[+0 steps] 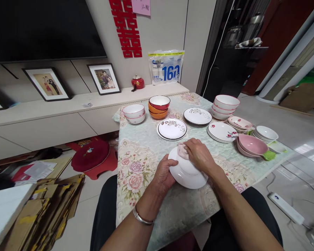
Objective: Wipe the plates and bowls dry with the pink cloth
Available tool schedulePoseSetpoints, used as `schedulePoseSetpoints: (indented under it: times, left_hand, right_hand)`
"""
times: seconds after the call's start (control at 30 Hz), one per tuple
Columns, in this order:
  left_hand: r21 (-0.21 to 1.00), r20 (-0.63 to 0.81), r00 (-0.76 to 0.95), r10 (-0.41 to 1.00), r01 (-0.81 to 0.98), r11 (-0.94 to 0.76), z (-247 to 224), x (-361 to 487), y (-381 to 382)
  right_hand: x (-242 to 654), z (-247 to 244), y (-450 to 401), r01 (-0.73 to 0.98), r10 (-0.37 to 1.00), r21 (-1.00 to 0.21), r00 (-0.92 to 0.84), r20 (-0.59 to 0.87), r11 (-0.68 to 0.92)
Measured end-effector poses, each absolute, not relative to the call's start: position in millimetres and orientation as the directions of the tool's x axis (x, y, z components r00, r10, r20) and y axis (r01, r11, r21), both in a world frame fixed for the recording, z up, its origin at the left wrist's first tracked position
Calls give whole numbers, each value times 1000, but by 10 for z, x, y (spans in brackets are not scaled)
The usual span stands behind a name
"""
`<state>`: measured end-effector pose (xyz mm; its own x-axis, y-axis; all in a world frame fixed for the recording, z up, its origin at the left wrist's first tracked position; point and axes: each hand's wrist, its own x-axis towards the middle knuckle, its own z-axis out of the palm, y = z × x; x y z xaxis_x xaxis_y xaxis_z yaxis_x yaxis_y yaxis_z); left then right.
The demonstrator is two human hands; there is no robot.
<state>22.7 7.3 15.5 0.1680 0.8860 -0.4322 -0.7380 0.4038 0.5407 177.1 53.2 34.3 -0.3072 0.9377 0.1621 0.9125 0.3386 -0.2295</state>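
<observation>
A white plate (189, 176) is tilted above the near part of the table, its plain underside with the foot ring facing me. My left hand (165, 172) grips its left rim, thumb on top and fingers underneath. On the plate's far edge, my right hand (199, 153) presses a pale pink cloth (182, 151), its fingers bent around it. Just beyond the hands lie patterned plates (172, 129) with a dark rim. A stack of similar plates (197, 116) and a stack of flower-painted plates (222, 131) stand farther right.
White bowls (134, 112), orange and red bowls (159, 104) and taller white bowls (225, 104) line the far side of the flowered tablecloth (136, 167). Pink leaf-shaped dishes (252, 144) sit near the right edge. Flattened cardboard (42, 209) and a red stool (92, 157) are at left.
</observation>
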Motion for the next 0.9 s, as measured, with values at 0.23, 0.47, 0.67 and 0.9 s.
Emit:
schedulePoseSetpoints:
  times: [0.23,0.47,0.67,0.9]
  left_hand:
    - [555,-348,242,906,-726,407,184,233,50]
    - [550,-330,290,898,-714,433,161,233,49]
    - [564,-360,279,890,-695,446,162,211,56]
    - [538,-388,200,900,-744,397,185,232,62]
  right_hand:
    - [1654,364,466,858,889,-254,-393,236,447]
    - [1566,389,443,769,825,-304,-494,275,562]
    - [1826,350,563,962,981,-223,-131,142,160]
    - [1546,374,430,753,800,-276,-537,267,598]
